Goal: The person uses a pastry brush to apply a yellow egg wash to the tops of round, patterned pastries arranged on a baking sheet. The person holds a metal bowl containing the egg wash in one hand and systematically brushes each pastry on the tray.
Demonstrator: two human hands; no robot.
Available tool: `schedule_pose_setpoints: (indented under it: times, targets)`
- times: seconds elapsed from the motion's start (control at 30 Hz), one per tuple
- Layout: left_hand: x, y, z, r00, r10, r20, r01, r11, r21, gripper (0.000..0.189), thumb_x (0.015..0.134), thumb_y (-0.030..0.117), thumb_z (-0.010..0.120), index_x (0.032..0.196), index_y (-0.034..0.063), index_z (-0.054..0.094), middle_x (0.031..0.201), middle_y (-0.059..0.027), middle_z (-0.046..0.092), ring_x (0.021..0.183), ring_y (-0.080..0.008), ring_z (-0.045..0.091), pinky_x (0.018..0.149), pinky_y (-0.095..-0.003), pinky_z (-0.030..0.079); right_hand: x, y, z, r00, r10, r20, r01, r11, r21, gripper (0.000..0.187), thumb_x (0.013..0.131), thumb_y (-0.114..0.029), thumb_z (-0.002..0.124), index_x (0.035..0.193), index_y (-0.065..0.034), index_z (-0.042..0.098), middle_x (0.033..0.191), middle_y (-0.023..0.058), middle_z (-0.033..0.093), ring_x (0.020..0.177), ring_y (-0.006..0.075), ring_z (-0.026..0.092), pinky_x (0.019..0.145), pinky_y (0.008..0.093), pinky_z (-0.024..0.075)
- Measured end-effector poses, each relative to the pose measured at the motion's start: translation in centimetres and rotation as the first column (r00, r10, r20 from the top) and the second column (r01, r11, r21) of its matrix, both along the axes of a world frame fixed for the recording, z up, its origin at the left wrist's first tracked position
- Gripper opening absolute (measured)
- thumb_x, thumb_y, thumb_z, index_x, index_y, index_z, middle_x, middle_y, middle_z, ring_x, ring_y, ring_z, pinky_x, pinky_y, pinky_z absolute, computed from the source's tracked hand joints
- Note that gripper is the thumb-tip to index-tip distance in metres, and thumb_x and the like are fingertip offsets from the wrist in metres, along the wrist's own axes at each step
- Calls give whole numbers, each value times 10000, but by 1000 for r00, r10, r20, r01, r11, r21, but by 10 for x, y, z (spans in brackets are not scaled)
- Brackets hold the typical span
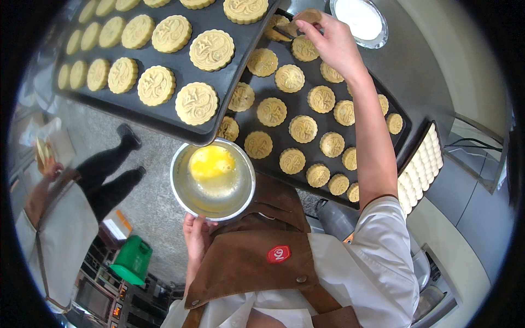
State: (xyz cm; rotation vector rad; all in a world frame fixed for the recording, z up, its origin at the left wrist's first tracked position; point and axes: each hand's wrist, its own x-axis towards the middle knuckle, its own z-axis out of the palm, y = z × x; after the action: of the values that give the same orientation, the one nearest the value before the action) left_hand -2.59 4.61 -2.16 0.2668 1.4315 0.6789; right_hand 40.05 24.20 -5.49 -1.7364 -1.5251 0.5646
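Note:
My left hand (197, 233) grips the lower rim of a metal bowl (176, 197) holding yellow beaten egg (212, 163). Near the top, my right hand (330, 39) is closed on the handle of a pastry brush (308, 16), whose bristles hang over the far part of a dark baking tray (283, 133). Round molded pastries with scalloped edges, such as one glossy mooncake-like piece (303, 128), stand in rows on that tray. A second dark tray (123, 104) at upper left overlaps it and bears paler, matte molded pastries (197, 103).
A foil-like bowl of white powder (358, 18) stands beyond my right hand. At right, another tray bears rows of white dough pieces (420, 168). At left, a person (61, 229) in a white top stands near a green bin (132, 260) and ovens (96, 297).

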Motion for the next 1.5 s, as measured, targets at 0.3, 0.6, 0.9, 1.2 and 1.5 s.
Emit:
schedule_pose_setpoints:
  times: [0.3,0.6,0.9,1.2,1.5]
  targets:
    - [-8,-3,-4,1000,10,16,-10,1000,4,154,914,105,582,1052,38,574,876,-75,670,657,-126,622,653,-274,528,15,-57,25,989,-94,111,95,996,1,243,902,-243,598,1004,-34,667,841,114,671,741,220,633,697,307,487]
    - [-12,-1,-6,998,-39,41,37,999,40,158,925,109,564,1066,41,570,914,-65,668,709,-117,616,685,-263,518,11,-69,22,979,-190,75,192,981,-26,230,898,-217,597,1005,-23,658,836,125,655,719,219,610,690,314,481]
    - [-10,2,-1,999,-53,3,53,998,20,150,917,128,583,1044,49,582,878,-56,668,684,-113,608,679,-277,514,-8,-83,26,927,-372,55,367,926,85,196,879,-216,629,962,-47,685,778,81,661,675,155,612,619,289,475]
    - [-15,1,-4,998,-61,35,60,997,46,114,922,114,565,1015,51,584,822,-63,664,666,-126,611,667,-289,523,-14,-74,6,853,-520,49,509,849,140,204,876,-219,615,936,-34,677,709,79,660,632,154,626,611,296,489]
    - [-18,0,-5,998,-64,4,64,997,43,119,924,108,560,1023,48,584,848,-61,665,666,-118,612,667,-275,524,-19,-60,-2,843,-513,159,497,857,133,210,860,-236,608,857,-33,666,694,127,655,638,280,647,629,374,506]
